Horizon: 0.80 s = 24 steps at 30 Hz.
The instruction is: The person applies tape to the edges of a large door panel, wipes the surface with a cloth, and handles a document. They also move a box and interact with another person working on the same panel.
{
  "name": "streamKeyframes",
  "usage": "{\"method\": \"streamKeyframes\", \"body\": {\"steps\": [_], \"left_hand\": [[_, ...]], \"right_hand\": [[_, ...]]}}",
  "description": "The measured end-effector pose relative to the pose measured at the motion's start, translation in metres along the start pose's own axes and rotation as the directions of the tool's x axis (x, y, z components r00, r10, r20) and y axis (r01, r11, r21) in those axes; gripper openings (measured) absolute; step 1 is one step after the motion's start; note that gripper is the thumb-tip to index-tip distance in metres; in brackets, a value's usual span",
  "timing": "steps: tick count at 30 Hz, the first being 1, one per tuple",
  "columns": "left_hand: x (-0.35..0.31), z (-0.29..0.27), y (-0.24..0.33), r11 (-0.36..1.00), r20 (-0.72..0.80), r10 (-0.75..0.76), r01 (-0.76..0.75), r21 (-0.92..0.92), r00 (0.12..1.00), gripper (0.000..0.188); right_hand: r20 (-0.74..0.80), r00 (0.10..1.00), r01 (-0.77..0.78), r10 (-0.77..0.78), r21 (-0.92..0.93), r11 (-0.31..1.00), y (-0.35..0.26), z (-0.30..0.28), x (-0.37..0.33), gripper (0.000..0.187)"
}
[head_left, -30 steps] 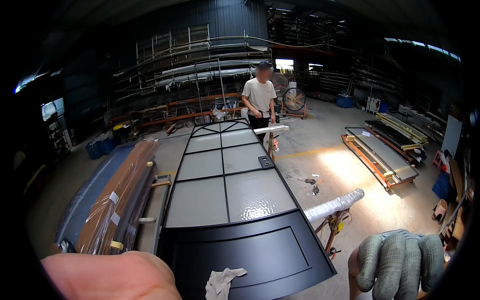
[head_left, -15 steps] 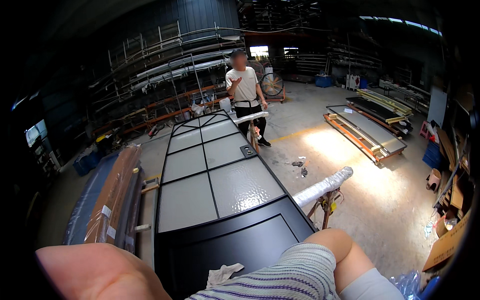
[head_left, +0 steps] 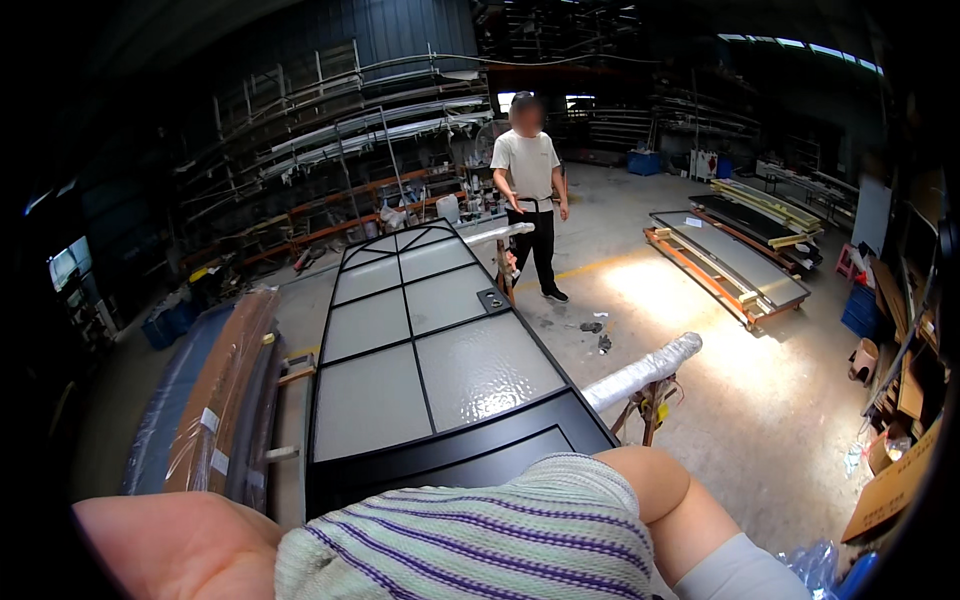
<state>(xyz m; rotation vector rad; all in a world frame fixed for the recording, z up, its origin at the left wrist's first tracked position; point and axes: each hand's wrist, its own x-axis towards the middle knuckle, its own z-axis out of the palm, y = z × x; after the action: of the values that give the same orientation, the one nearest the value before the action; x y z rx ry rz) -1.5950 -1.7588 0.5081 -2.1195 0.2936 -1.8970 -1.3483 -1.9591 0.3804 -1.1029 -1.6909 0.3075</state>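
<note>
My right hand (head_left: 470, 540), in a pale knit glove with purple stripes, reaches leftward across the bottom of the view. Its fingers are hidden, so I cannot tell what they hold or touch. My bare left forearm (head_left: 185, 545) comes in at the lower left, and the left hand itself does not show. Just beyond the glove lies a long black-framed door (head_left: 365, 400) with textured glass panes and a solid black lower panel. A small lock plate (head_left: 491, 300) sits on its right edge. The glove covers much of the near panel.
Wrapped supports, one a silver-covered bar (head_left: 645, 370), jut out on the door's right. A co-worker (head_left: 530, 170) stands beyond its far right side. Plastic-wrapped panels (head_left: 205, 400) lie at left, more panels (head_left: 730, 260) at right. Cardboard (head_left: 895, 490) leans at the lower right.
My gloved right hand has come up and left, covering more of the black panel and a light cloth-like piece seen before. The co-worker has shifted right and lowered a raised hand.
</note>
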Motion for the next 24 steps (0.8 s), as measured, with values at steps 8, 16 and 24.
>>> {"method": "streamKeyframes", "body": {"steps": [8, 16, 24], "left_hand": [[0.010, -0.018, 0.014, 0.998, 0.035, 0.035, -0.037, 0.043, 0.999, 0.026], [0.002, -0.032, 0.010, 0.995, 0.071, 0.052, -0.058, 0.085, 0.996, 0.023], [-0.015, -0.080, 0.020, 0.986, 0.076, 0.061, -0.072, 0.153, 0.995, 0.020]], "right_hand": [[0.145, 0.946, 0.257, -0.289, 0.207, 0.944, -0.011, 0.057, 0.041, 0.019], [0.237, 0.785, 0.442, -0.572, 0.433, 0.786, -0.024, 0.136, 0.068, 0.020], [0.413, 0.731, 0.428, -0.543, 0.342, 0.836, 0.025, 0.162, 0.030, 0.018]]}}
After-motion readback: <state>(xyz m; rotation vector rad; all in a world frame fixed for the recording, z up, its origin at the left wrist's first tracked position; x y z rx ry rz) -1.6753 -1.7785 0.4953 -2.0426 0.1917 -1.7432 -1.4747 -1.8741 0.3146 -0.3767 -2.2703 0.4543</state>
